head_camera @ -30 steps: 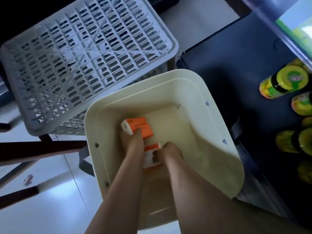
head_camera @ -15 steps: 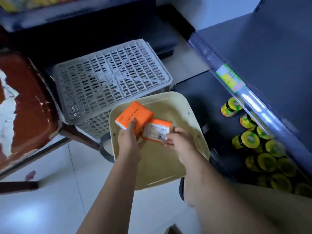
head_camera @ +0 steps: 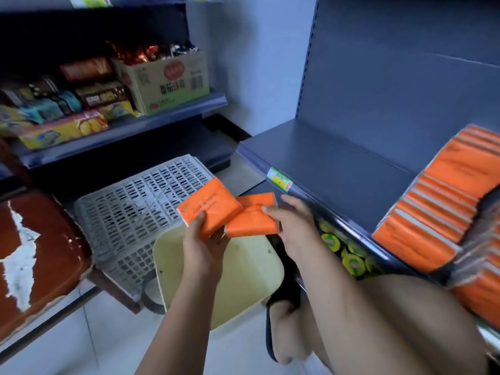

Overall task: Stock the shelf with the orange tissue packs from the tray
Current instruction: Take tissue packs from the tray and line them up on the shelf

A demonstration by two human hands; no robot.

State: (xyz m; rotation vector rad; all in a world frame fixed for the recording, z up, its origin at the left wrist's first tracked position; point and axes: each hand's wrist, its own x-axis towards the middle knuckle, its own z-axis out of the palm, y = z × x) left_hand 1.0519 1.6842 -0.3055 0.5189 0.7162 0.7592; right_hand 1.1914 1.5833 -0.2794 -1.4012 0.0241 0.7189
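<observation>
Above the cream tray (head_camera: 251, 280), the left hand (head_camera: 204, 246) grips one orange tissue pack (head_camera: 209, 209), with the thumb on its printed face and the fingers curled beneath. Also over the tray, towards its right edge, the right hand (head_camera: 293, 228) pinches a second orange pack (head_camera: 250, 221) by its right end, and the two packs' corners overlap. Right of the tray, the dark shelf (head_camera: 338, 169) carries stacked orange packs (head_camera: 433, 212). A grey slatted crate (head_camera: 130, 212) stands just left of the tray.
</observation>
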